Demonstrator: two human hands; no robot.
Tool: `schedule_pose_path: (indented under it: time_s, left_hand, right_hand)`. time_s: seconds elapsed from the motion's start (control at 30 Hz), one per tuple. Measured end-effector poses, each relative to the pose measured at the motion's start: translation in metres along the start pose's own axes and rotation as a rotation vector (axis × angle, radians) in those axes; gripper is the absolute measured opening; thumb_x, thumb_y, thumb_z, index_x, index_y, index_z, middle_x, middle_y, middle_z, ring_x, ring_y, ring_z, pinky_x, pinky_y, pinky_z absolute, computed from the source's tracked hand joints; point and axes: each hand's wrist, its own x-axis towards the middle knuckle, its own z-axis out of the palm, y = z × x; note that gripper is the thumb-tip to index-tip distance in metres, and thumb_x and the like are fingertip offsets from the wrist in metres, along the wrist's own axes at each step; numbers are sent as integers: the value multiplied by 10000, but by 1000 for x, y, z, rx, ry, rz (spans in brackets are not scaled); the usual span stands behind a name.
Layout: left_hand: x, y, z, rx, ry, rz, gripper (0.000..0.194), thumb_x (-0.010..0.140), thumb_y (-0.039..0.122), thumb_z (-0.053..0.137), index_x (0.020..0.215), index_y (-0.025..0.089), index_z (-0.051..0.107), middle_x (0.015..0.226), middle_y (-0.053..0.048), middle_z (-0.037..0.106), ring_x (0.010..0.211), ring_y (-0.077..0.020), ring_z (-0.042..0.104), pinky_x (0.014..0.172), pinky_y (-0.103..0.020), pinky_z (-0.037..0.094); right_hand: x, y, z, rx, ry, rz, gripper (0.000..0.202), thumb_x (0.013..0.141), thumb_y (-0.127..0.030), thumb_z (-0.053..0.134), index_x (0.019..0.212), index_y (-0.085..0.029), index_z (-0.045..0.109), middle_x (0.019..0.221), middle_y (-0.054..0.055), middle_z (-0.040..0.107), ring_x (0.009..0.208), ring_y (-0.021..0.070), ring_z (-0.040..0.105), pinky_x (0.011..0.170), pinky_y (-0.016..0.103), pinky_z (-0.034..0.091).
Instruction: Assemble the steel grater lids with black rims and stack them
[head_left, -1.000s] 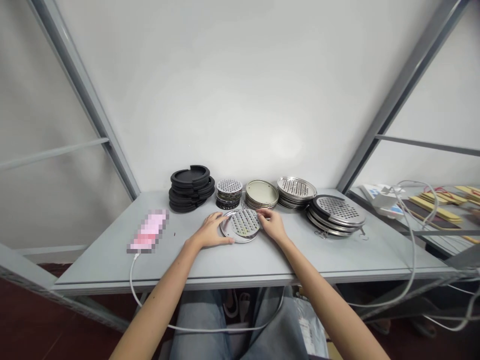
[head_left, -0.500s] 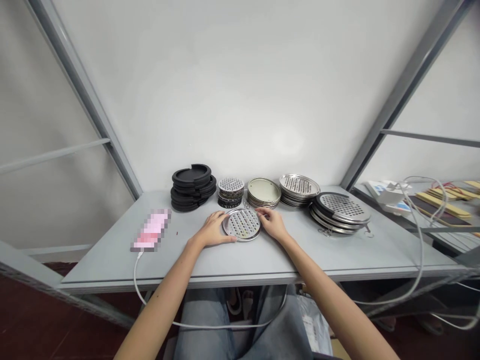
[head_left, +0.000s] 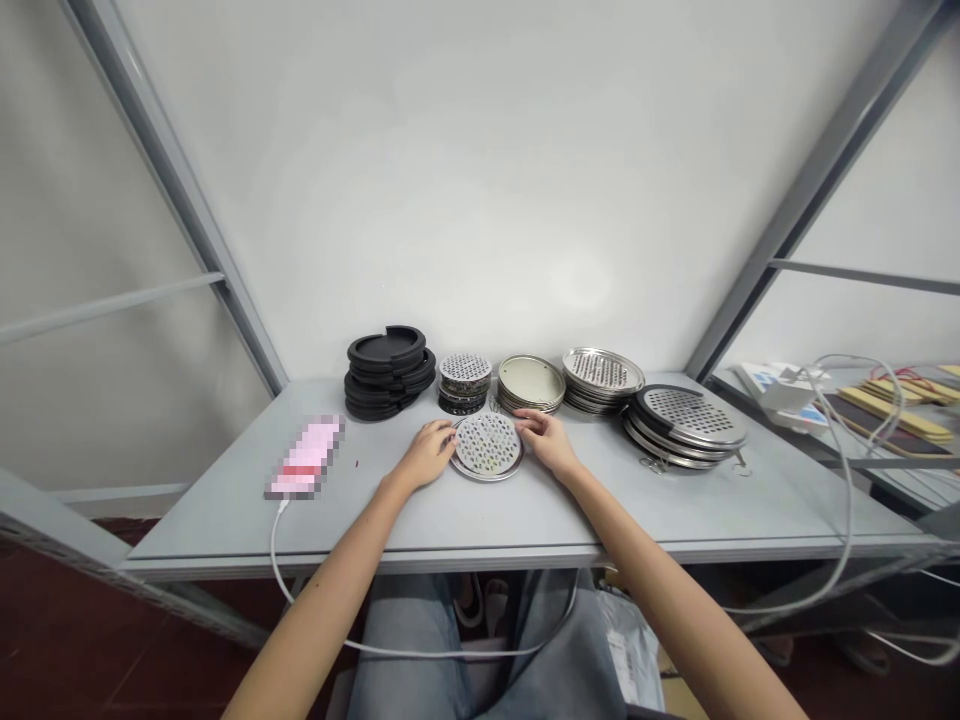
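Note:
Between my hands is a round perforated metal disc, like a grater plate. It lies slightly askew over a shallow metal dish with a rim, whose near edge shows below it. The fingers of my left hand pinch the disc's left edge. My right hand has its fingertips closed at the disc's upper right edge. Just behind stand a stack of smaller perforated discs and a stack of pale round metal plates. A small wire piece lies between these stacks.
Black ring-shaped holders are stacked at the back left. Rimmed metal dishes and finished-looking graters with black edging stand to the right. A pixelated phone with a white cable lies left. A wall backs the table.
The perforated disc has shifted and now sits askew, partly over the dish's rim. My left thumb has drawn back from the near edge to the disc's left side.

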Motion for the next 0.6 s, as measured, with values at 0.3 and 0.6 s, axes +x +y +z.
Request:
schedule_pose_path:
  time_s: [0.3, 0.6]
  left_hand:
    - [6, 6, -1, -59, 74, -54, 125, 867, 186, 576, 877, 157, 697, 1084, -111, 675, 1042, -230, 635, 968, -389, 497]
    - [4, 5, -2, -9, 39, -75, 116, 842, 186, 602, 822, 157, 714, 1061, -116, 691, 1012, -251, 639, 968, -412, 477]
  right_hand:
    - [3, 6, 3, -283, -23, -120, 295, 784, -233, 543, 1027, -153, 689, 1013, 105, 747, 920, 219, 702, 839, 370, 561]
    - [2, 9, 2, -510, -9, -175, 172, 737, -173, 607, 840, -155, 743, 1086, 135, 692, 1093, 284, 614, 988, 443, 467]
